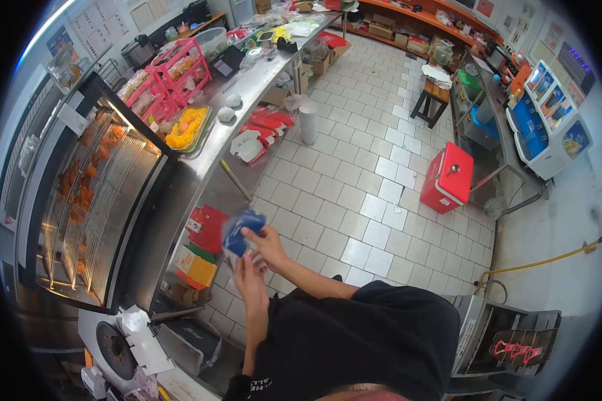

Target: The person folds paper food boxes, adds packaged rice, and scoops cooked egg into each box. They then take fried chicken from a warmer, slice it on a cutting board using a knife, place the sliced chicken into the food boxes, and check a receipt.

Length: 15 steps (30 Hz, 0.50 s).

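Observation:
In front of my body I hold a small blue-and-white packet (243,232), blurred, so its exact kind is unclear. My right hand (269,246) grips its right side, with the thumb lying over the blue face. Below it, my left hand (249,275) has its fingers closed on the packet's lower edge. The packet is tilted and hangs over the floor beside the steel counter. Under the counter, red folded cartons (207,226) and an orange-yellow carton (197,267) lie just left of my hands.
A lit glass warming cabinet (87,200) with fried pieces on racks stands left. Along the steel counter (204,150) sit a tray of yellow food (187,128) and pink baskets (174,70). A red cool box (447,178) and a wooden stool (431,97) stand on the tiled floor right.

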{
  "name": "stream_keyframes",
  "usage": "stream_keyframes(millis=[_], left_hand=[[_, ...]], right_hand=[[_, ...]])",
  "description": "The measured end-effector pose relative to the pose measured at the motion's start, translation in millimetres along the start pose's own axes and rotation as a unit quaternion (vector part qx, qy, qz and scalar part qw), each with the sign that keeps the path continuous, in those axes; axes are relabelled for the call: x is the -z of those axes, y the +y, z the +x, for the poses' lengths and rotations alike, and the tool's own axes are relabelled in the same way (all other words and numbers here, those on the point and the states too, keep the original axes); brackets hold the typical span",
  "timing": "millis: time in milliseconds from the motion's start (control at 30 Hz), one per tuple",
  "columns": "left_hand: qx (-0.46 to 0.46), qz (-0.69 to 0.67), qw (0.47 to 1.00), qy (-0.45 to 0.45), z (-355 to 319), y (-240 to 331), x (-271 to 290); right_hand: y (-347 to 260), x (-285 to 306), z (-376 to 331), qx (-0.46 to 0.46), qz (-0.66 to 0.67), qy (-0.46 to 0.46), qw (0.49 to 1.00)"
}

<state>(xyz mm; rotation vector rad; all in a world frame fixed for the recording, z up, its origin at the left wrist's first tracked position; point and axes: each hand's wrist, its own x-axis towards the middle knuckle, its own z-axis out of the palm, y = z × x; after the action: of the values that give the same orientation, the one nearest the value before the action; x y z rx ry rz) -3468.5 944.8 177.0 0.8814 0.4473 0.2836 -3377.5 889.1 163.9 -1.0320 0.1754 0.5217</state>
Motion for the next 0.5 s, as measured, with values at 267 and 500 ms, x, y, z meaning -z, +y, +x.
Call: stream_keyframes(millis=[267,500], left_hand=[[-0.330,0.404,0.845,-0.117,4.7,59.3,29.0],[-0.463,0.594,0.654,-0.069,22.7,66.6,8.6]], right_hand=[[-24.7,11.8,11.9,0.078,0.020,-0.076,0.994],[-19.9,-22.1,-5.0,0.032,0.151,-0.085,0.984]])
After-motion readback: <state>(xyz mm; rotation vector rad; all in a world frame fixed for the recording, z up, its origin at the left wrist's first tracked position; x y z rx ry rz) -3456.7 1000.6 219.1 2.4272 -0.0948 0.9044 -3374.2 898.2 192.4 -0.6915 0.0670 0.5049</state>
